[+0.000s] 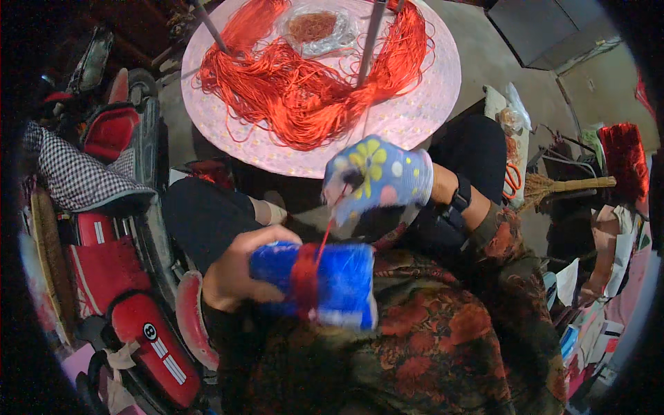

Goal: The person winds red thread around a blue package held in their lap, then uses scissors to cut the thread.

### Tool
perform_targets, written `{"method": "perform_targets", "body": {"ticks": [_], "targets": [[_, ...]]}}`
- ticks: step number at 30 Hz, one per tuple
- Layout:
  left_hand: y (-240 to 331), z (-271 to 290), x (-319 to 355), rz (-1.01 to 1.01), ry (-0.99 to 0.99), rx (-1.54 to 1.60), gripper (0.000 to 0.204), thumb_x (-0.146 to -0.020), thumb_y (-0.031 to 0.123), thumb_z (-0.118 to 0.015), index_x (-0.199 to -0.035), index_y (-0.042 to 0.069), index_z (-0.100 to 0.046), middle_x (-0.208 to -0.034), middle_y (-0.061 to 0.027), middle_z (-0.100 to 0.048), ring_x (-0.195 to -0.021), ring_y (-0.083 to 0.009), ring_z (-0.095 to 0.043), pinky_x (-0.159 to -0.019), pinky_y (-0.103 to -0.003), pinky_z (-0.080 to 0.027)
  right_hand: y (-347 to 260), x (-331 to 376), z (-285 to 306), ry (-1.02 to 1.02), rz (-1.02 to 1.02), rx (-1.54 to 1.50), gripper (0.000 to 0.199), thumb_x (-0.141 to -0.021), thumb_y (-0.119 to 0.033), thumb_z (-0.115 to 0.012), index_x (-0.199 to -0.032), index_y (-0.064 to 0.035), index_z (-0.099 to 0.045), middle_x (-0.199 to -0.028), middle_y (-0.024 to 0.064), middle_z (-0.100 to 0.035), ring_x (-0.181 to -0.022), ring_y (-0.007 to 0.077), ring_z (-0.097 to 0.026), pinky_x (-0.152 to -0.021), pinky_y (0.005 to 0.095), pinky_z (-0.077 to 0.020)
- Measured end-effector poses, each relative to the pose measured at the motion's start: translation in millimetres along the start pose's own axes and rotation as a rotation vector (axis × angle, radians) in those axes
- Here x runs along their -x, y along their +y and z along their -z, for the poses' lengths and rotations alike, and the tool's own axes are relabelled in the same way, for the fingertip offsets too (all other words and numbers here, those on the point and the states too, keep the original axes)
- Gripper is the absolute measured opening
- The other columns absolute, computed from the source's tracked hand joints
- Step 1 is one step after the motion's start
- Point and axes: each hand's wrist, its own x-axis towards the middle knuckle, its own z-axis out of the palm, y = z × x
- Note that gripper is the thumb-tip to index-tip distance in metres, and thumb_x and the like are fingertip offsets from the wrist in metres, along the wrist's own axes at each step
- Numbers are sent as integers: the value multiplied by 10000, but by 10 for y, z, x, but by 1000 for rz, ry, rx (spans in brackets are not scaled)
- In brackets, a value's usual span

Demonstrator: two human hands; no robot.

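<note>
My left hand [238,268], bare, grips the left end of a blue block-like bundle [349,280] above my lap. Red cord [304,280] is wound in a band around the middle of the bundle. From that band a strand rises to my right hand [377,173], which wears a blue flowered glove and is closed on the strand. Just beyond, a round pink table [200,124] carries a large loose skein of red cord [297,97], spread in a curve about thin upright rods [372,41]. Motion blurs the bundle slightly.
A clear plastic bag [318,31] of brownish strands lies on the table. At left stands a red ride-on vehicle [152,339] with a checked cloth [90,173] near it. To the right are orange-handled scissors [512,181], a straw broom [567,185] and piled papers [605,256].
</note>
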Motion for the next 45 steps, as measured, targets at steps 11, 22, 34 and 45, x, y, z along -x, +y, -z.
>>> {"method": "perform_targets", "body": {"ticks": [11, 22, 34, 45], "targets": [[-320, -245, -268, -490, 871, 697, 509, -824, 358, -684, -1205, 57, -532, -1104, -113, -580, -918, -236, -578, -755, -386, -501, 543, 345, -304, -100, -52, 402, 161, -894, -230, -598, -918, -79, -649, -856, 137, -646, -847, 326, -632, -733, 368, -516], [-77, -28, -178, 15, 60, -77, 570, -680, 280, -816, -1151, 50, -592, -1015, -66, -635, -916, -149, -599, -825, -307, -497, 311, -81, 143, 39, 29, 66, 234, -863, -282, -650, -885, -50, -669, -803, 70, -677, -747, 190, -653, -686, 313, -509], [-121, -38, -320, -85, 858, -493, 498, -719, 241, -784, -1121, 44, -566, -946, -67, -624, -834, -172, -614, -777, -323, -509, -131, 277, -167, -99, 188, 251, 102, -848, -196, -640, -893, -104, -651, -781, 113, -659, -733, 314, -654, -649, 395, -522], [-187, -124, -65, -361, 753, 524, 599, -793, 359, -689, -1263, 33, -515, -1145, -108, -602, -1026, -250, -602, -885, -373, -493, 317, 245, -280, -147, -192, -220, 265, -932, -267, -569, -1014, -26, -643, -898, 86, -665, -764, 199, -670, -687, 319, -526]]}}
